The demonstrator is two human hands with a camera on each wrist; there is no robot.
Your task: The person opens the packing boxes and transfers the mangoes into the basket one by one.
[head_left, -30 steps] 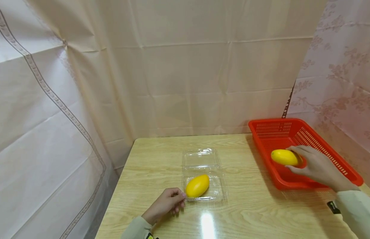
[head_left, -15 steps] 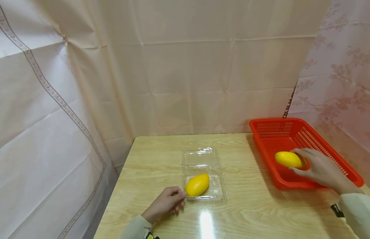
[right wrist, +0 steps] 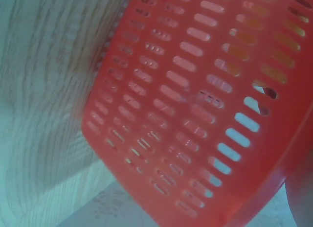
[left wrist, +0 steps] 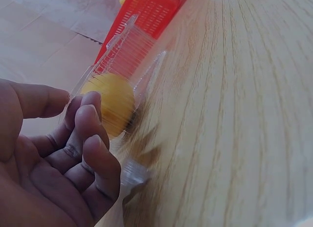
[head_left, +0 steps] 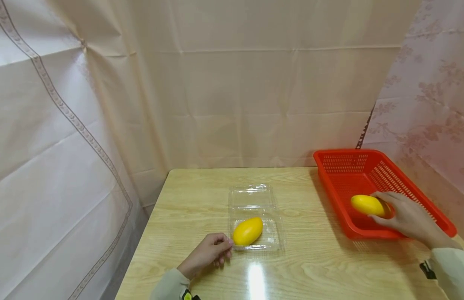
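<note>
In the head view the right hand [head_left: 410, 218] grips a yellow mango-shaped fruit [head_left: 368, 206] inside the red basket [head_left: 352, 183]. A second yellow fruit [head_left: 248, 231] lies in the near half of an open clear plastic box [head_left: 270, 235]. The left hand [head_left: 208, 253] pinches that box's near left corner between thumb and forefinger; the left wrist view shows the hand [left wrist: 63, 144] with its other fingers curled beside the box and fruit [left wrist: 110, 101]. From the right wrist, the basket's slotted wall [right wrist: 171, 90] hides most of what the right hand holds.
The wooden table [head_left: 194, 200] runs back to a beige cloth wall [head_left: 232, 104]. The basket stands at the table's right side, next to a patterned cloth [head_left: 434, 91]. The clear box's lid [head_left: 252, 196] lies unfolded toward the back.
My right hand has moved slightly right and nearer, lower in the basket, with the fruit still in its grip. The left hand stays at the box's corner.
</note>
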